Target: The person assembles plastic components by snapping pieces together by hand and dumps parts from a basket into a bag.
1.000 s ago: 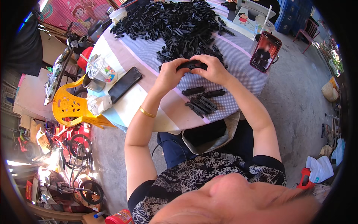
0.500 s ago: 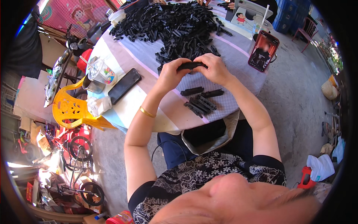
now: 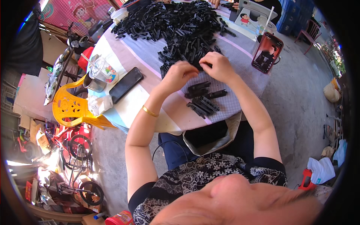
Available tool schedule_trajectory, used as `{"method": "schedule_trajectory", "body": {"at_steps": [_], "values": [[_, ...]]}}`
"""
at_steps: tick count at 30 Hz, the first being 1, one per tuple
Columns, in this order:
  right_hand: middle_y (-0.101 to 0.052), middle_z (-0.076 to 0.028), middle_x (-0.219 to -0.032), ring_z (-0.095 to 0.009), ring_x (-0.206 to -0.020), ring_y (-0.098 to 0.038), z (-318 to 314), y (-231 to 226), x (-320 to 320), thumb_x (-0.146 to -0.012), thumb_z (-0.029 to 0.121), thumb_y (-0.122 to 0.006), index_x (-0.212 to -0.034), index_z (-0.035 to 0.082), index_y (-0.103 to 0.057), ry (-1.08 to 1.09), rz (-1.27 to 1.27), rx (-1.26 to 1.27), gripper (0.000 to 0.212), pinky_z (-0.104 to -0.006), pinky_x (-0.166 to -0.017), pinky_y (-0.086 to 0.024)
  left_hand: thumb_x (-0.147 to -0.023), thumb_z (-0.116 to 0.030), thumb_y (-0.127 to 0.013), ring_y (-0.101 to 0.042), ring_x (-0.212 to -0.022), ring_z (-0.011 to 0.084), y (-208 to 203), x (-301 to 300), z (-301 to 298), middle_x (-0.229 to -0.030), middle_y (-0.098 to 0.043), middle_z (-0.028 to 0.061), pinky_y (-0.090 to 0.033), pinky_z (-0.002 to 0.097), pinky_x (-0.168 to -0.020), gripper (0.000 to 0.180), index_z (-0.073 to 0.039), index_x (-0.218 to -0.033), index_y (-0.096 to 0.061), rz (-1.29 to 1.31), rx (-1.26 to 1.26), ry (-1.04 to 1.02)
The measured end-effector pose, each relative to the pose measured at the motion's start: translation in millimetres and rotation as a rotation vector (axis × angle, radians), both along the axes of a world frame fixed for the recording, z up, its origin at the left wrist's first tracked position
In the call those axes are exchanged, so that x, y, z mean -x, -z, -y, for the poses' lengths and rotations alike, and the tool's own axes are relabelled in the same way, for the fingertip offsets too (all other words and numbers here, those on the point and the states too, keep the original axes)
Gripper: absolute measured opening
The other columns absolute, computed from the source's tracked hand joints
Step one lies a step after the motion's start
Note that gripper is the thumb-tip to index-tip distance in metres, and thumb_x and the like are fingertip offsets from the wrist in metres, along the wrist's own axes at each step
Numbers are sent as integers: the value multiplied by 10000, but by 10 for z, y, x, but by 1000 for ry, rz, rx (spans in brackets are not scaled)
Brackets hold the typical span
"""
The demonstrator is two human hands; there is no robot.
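Note:
My left hand (image 3: 180,77), slightly blurred, hovers at the near edge of a heap of black plastic pieces (image 3: 176,22). Its fingers are loosely bent, apart from the thumb, and no piece shows in them. My right hand (image 3: 218,67) is beside it, fingertips and thumb drawn together against the heap's dark edge. Whether a piece is between them is hidden. Just below my hands lies a small group of long black plastic pieces (image 3: 204,104), with another piece (image 3: 198,87) on its far side.
A black phone (image 3: 126,85), a lidded plastic cup (image 3: 106,71) and a crumpled white packet (image 3: 99,105) sit at the table's left. A phone showing a video (image 3: 266,52) stands at the right. Other people's hands (image 3: 215,3) are across the table. An open bag (image 3: 210,138) is at my lap.
Both hands held one long black piece between them; it now lies with the small group nearer me. My hands have come apart, the left moving slightly nearer me.

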State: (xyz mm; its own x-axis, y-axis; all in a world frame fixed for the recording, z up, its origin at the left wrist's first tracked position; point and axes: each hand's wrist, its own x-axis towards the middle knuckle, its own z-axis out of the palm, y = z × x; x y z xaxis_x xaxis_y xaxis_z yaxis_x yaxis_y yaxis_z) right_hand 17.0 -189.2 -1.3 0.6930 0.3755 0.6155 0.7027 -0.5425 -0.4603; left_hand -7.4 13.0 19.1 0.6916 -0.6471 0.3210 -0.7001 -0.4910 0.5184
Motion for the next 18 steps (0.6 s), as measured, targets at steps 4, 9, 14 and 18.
{"method": "schedule_trajectory", "body": {"at_steps": [4,9,14,18], "values": [[-529,-48,-785,-225,-822,-517,-103,51,93,-681,150,-668,-765,99,-662,56,106,239,99,-343,-683,-445,-684,-4,-596,-499,-872,256,130,-123,30,-909,-573,58,-440,324,-776,225,-64,-896,-639,512,-24,-215],[-522,-40,-859,-218,-889,-489,-123,68,80,-707,151,-647,-743,103,-653,153,143,401,60,-340,-703,-418,-655,-9,-565,-482,-880,256,192,-162,25,-850,-528,74,-443,327,-741,254,-63,-895,-630,506,-174,-268],[-577,-52,-849,-225,-833,-532,-124,44,10,-754,138,-619,-752,72,-636,86,281,27,68,-347,-694,-424,-713,-13,-596,-523,-754,238,83,-100,89,-811,-508,88,-458,313,-662,231,-70,-935,-623,362,157,-496],[-638,-87,-782,-225,-683,-607,-186,-65,100,-786,99,-620,-886,14,-646,-114,-33,-289,134,-304,-628,-473,-770,-4,-598,-594,-658,135,82,-116,-6,-787,-591,86,-478,250,-589,238,-10,-1007,-588,-72,462,-501]]}}
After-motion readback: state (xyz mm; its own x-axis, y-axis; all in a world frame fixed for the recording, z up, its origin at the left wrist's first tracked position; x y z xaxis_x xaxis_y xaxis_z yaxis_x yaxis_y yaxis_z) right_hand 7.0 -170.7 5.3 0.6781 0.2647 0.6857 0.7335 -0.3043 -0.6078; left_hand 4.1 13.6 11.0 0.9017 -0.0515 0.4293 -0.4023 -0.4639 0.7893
